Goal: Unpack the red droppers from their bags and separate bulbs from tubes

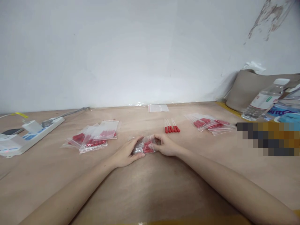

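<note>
While both hands are at the clear bag (pixel 140 148), it sits low at the middle of the surface (pixel 150 193), red-bulbed droppers (pixel 147 147) inside. Left hand (pixel 135 148) curved about the bag's left part, thumb along the near edge, fingers at the far one. Right hand (pixel 156 144) pinching its right end between thumb and fingers. Whether the mouth is sealed, I can't tell; film glare and fingers obscure it.

Loose droppers (pixel 172 129) lie in a short row just beyond the right hand, bulbs toward the person. Filled bags lie in a left pile (pixel 94 142) and a right pile (pixel 212 126).

Risks, as judged: if the mouth is open, tilting could spill the contents; uneven pressure might leave a seal gapping; a careless sweep of the right knuckles could scatter the row.
</note>
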Available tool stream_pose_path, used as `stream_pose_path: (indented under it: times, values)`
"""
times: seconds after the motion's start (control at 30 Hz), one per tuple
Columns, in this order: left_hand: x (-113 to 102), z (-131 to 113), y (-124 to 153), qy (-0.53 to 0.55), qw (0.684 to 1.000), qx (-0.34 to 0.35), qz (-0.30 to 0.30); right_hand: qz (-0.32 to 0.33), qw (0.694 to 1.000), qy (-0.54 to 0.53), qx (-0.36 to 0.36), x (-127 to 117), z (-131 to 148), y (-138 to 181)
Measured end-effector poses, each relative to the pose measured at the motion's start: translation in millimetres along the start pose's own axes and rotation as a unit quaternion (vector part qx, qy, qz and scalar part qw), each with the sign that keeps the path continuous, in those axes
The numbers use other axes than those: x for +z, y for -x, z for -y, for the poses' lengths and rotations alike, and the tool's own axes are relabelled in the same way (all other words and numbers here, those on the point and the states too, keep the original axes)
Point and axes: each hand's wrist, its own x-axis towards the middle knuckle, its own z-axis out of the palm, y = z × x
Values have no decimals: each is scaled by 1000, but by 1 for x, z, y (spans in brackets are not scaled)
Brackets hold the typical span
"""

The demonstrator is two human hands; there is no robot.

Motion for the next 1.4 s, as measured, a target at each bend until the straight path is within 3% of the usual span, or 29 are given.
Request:
stream_pose_path:
  times: [0.17,0.3,0.5,0.53,0.63,0.73,0.8,0.9,1.03,1.17,1.4]
  values:
    - [-1,-1,-1,10,1000,10,-6,-7,1000,-8,-13,-4,-1,1]
    - [-2,-3,-1,14,1000,7,-2,-5,999,-31,31,-19,0,3]
    - [-4,-4,-1,8,1000,-2,1,-4,991,-100,90,-91,11,19]
    - [-5,-4,-1,8,1000,1,0,-21,991,-92,92,-105,10,22]
    - [-4,-5,-2,9,1000,6,-2,-157,984,-52,58,-137,-5,28]
    - [-4,-5,-2,10,1000,13,-9,-296,951,84,22,-145,-32,31]
    - [-4,-4,-2,12,1000,12,-7,-319,925,206,-11,-140,-49,31]
    - [-5,-1,-2,14,1000,4,4,-280,900,328,-66,-131,-66,34]
    - [-6,2,-2,11,1000,20,20,-199,893,391,-94,-125,-74,39]
    - [-6,5,-2,12,999,26,20,-153,888,420,-110,-121,-74,43]
    - [-5,5,-2,19,999,22,18,-132,895,404,-133,-112,-83,35]
